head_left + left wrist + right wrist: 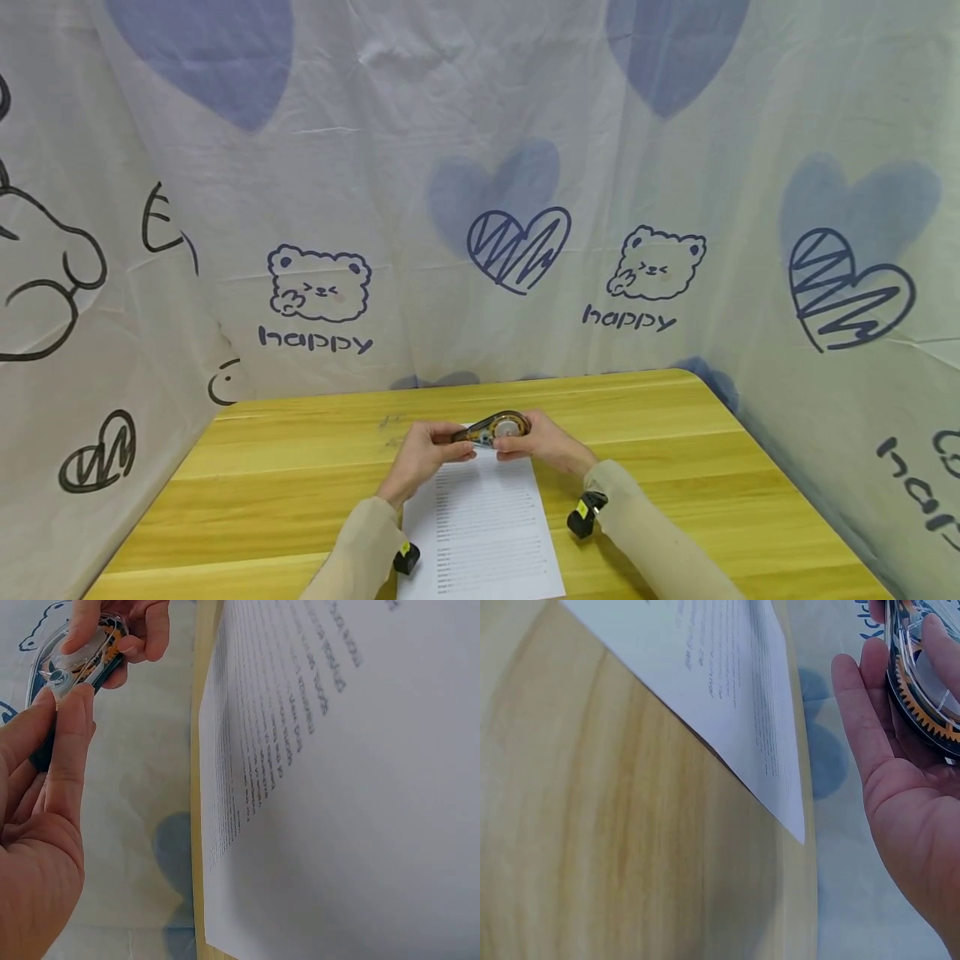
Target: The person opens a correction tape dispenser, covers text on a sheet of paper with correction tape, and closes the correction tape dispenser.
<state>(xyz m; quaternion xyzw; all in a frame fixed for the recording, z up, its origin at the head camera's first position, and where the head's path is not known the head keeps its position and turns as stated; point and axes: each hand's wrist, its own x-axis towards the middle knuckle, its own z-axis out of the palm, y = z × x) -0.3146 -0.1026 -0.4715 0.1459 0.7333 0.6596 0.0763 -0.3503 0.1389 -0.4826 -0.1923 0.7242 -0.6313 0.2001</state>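
A correction tape dispenser (491, 429) with a clear case and an orange gear wheel is held between both hands, above the top end of a printed sheet of paper (487, 533). My left hand (426, 454) pinches its narrow end between thumb and fingers. The right hand (551, 442) grips the wide, round end, thumb on the near face. In the left wrist view the dispenser (75, 656) shows its small hub between the two hands. Its orange gear (922, 701) shows beside the right palm in the right wrist view.
The paper lies on a yellow wood-grain table (300, 467). A pale cloth (420, 333) printed with hearts and bears hangs behind the table and on both sides. Black wrist devices sit at the left cuff (407, 557) and the right cuff (586, 514).
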